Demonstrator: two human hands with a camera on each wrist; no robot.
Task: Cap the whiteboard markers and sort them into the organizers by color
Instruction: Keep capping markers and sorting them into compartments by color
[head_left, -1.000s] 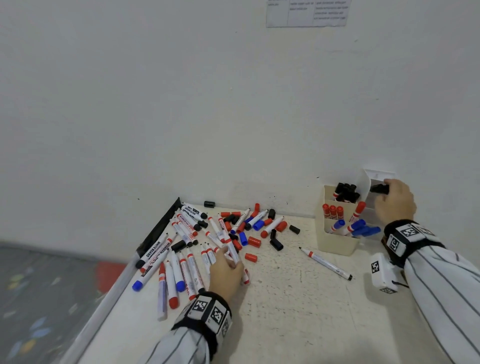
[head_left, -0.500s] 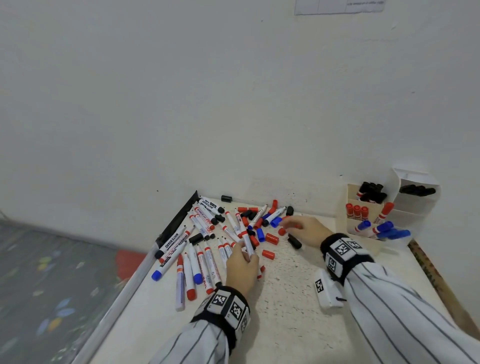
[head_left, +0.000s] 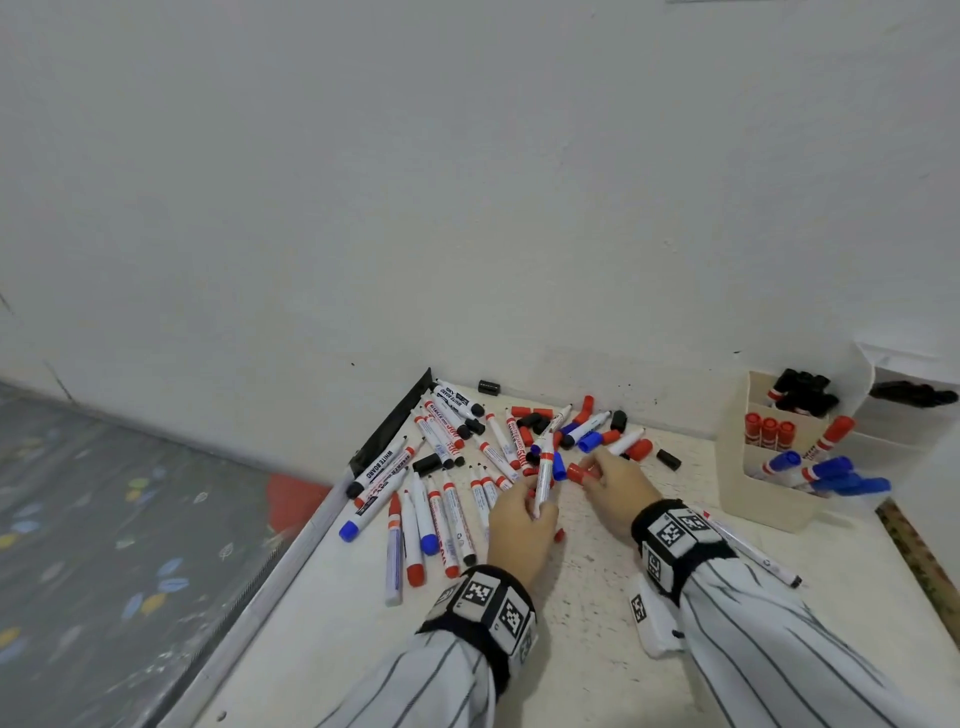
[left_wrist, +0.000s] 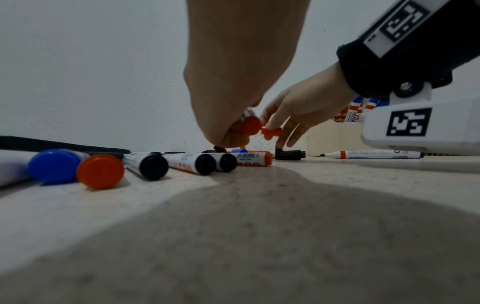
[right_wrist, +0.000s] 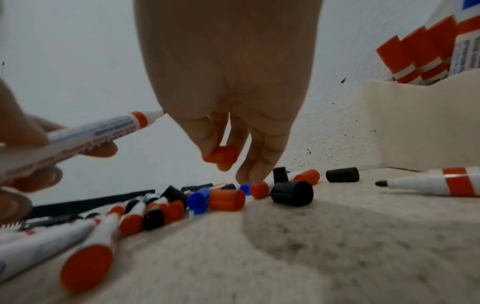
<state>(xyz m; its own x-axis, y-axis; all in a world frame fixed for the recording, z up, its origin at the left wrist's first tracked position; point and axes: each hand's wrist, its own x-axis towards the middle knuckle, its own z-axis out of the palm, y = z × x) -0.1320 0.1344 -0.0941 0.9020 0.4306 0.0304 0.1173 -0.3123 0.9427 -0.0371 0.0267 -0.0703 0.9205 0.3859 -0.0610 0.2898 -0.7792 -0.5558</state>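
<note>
My left hand (head_left: 522, 519) grips an uncapped red marker (head_left: 544, 470) by its lower barrel, tip pointing away from me; the same red marker (right_wrist: 103, 133) shows in the right wrist view. My right hand (head_left: 615, 480) pinches a loose red cap (head_left: 575, 473) just right of that marker; the red cap (right_wrist: 223, 157) sits between thumb and fingers, a little above the table. A pile of markers and loose caps (head_left: 467, 457) in red, blue and black lies beyond both hands. The cream organizer (head_left: 763, 499) at right holds black, red and blue markers in separate tiers.
A white holder (head_left: 898, 415) with black markers stands behind the organizer against the wall. One uncapped red marker (head_left: 753, 556) lies under my right sleeve. The table's left edge has a metal rim (head_left: 291, 551); a ruler (head_left: 919, 561) lies at the far right.
My right hand left the white holder, crossed left to the pile and picked up a red cap. My left hand lifted the red marker off the table.
</note>
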